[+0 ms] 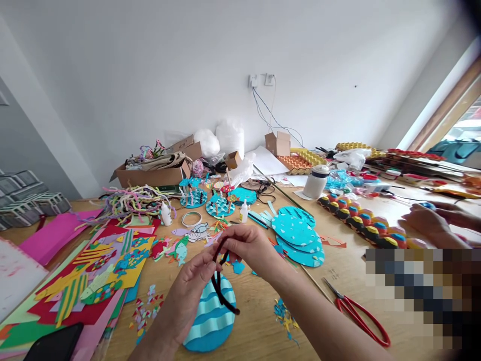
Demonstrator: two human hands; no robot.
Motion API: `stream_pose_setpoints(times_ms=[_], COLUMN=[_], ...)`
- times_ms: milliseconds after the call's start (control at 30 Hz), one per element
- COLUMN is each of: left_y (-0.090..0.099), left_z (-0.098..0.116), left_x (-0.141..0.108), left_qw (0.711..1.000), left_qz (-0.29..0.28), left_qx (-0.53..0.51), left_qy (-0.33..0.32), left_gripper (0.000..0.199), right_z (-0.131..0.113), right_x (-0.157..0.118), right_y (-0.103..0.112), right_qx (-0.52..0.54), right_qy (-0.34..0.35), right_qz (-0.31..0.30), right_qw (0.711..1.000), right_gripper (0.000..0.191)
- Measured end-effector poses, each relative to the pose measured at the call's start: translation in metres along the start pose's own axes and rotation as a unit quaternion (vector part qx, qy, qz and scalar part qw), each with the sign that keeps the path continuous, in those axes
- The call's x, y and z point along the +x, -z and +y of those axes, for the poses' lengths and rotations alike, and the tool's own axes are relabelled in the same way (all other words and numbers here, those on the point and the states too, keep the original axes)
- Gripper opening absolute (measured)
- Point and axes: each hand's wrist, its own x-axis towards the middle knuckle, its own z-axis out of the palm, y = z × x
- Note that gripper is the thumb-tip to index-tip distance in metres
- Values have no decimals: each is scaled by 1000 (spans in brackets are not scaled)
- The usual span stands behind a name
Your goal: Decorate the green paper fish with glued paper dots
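My left hand (191, 283) and my right hand (251, 248) are close together over the table, both pinching a dark, bent pipe cleaner (219, 291). One free end of it hangs down to the right, above a blue oval (208, 338) with pale wavy strips. My left fingers grip it from the left, and my right thumb and fingers hold its upper bend. Behind my hands lie paper fish (181, 249) and a glue bottle (243, 212).
Red-handled scissors (363, 318) lie at the right, near blue ovals (295, 230). Colored paper sheets (90, 311) cover the left side, with a phone (56, 343) in front. Another person's hands (432, 220) work at the far right, beside painted egg cartons (361, 223).
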Motion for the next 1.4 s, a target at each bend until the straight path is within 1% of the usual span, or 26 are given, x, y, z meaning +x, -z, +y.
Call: stream_pose_setpoints(times_ms=[33,100,200,300,400,500,533,600,700,800,933,1100,1233,1333,1400], left_y=[-1,-2,-4,-4,2,10,11,13,12,11,12,12,11,11,13], left_z=[-1,-2,-2,-2,-2,-2,-2,-1,-1,1,2,1,0,0,0], left_x=[0,1,0,1,4,6,7,7,4,2,1,1,1,0,1], left_qw=[1000,997,994,994,996,995,995,994,994,995,996,998,998,999,998], left_qz=[-12,-22,2,20,30,42,45,46,37,18,-1,-1,-7,-4,-12], left_qx=[-21,-69,-99,-95,-56,5,19,30,29,21,-11,-31,-50,-30,-13], left_qy=[3,26,51,42,65,87,91,97,99,95,90,63,48,45,59], left_gripper=[17,17,15,19,28,34,35,36,35,32,22,15,16,21,24], right_z=[1,4,10,17,19,18,18,17,18,21,28,33,30,28,28], right_x=[1,4,8,11,10,6,5,5,7,11,14,16,20,22,23], right_y=[-4,-10,-15,-16,-15,-13,-13,-13,-12,-12,-13,-17,-17,-16,-14], right_qx=[43,95,128,139,104,11,-13,-21,43,129,209,256,276,280,282], right_qy=[-22,-46,-43,-42,-58,-61,-54,-39,-46,-69,-68,-54,-48,-48,-50], right_qz=[1,9,19,19,-6,-34,-30,2,69,97,111,122,123,116,111], right_qw=[999,994,991,989,993,998,998,999,996,984,969,957,952,952,952], right_gripper=[9,10,11,12,9,9,11,13,12,9,12,12,13,14,14])
